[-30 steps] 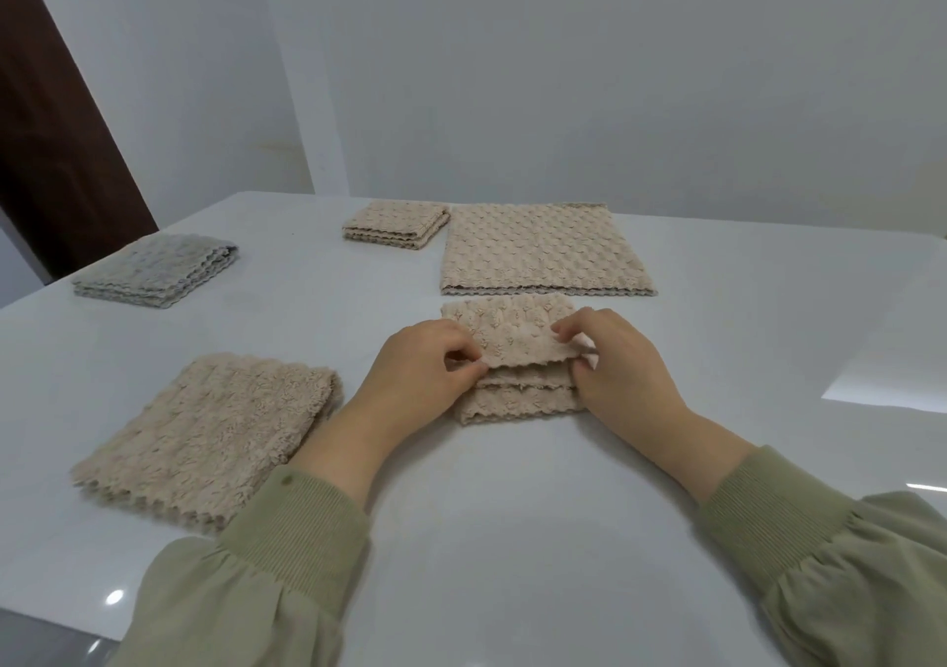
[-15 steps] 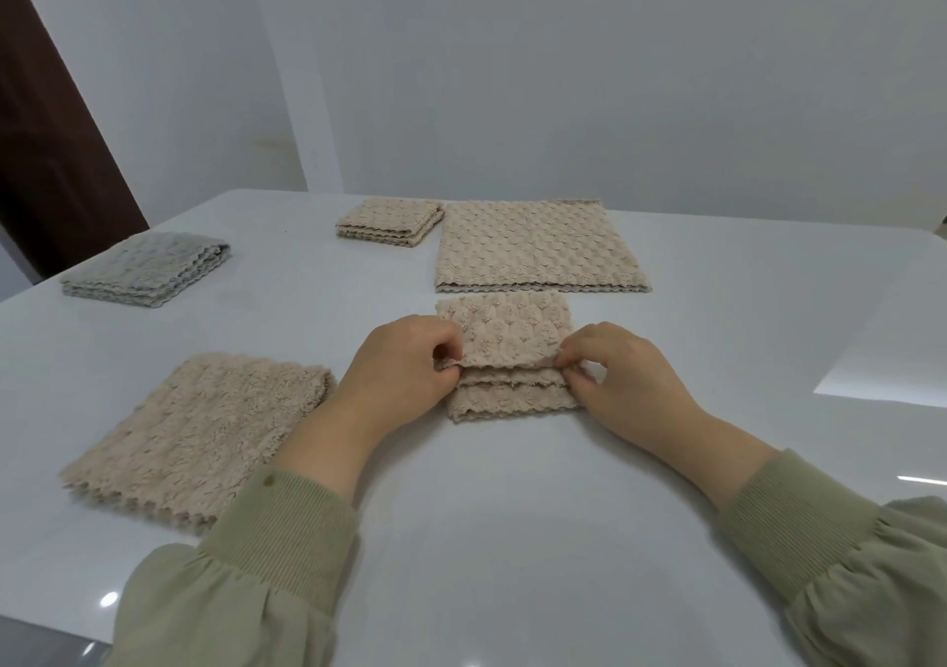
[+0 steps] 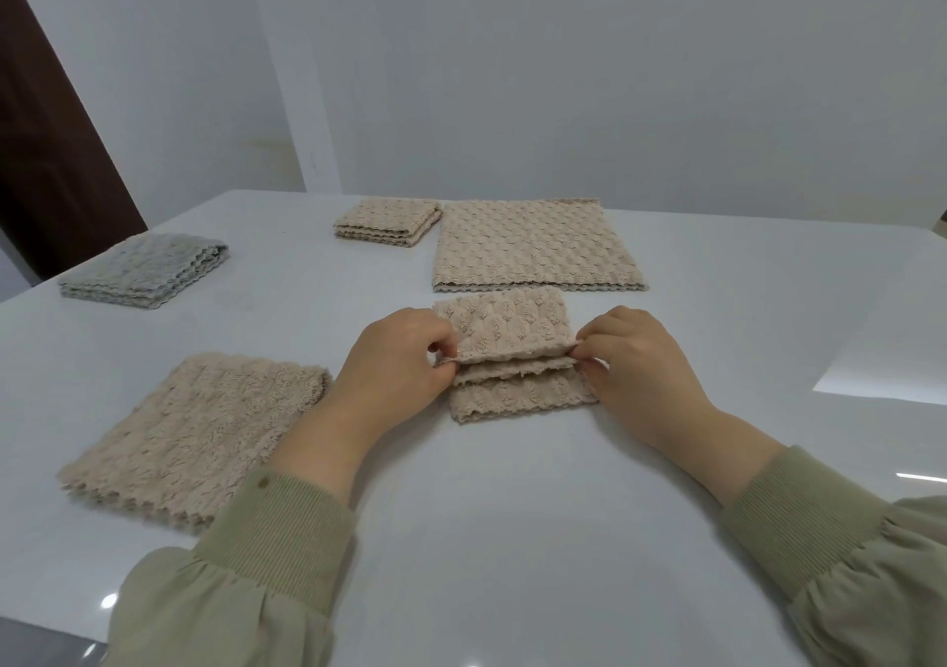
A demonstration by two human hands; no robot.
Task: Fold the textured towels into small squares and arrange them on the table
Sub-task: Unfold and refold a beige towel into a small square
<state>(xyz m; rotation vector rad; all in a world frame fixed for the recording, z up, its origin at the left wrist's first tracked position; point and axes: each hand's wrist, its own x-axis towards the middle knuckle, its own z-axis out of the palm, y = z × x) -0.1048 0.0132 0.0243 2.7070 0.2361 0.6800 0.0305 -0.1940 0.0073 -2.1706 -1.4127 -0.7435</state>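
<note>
A small beige textured towel (image 3: pixel 512 338) lies in front of me on the white table (image 3: pixel 512 512), partly folded, with its upper layer lifted. My left hand (image 3: pixel 394 364) pinches the left end of that upper layer. My right hand (image 3: pixel 635 359) pinches its right end. The lower layers (image 3: pixel 517 395) lie flat beneath. Just behind it, a larger beige towel (image 3: pixel 533 246) is spread flat. A folded beige square (image 3: pixel 387 222) sits at the back, left of the large towel.
A folded grey towel (image 3: pixel 146 277) sits at the far left near the table's edge. A loosely folded beige towel (image 3: pixel 200 436) lies at the near left beside my left forearm. A dark door stands behind the table's left corner.
Both hands have drawn the lifted upper layer slightly toward me and apart, to its two ends. The other towels have not moved.
</note>
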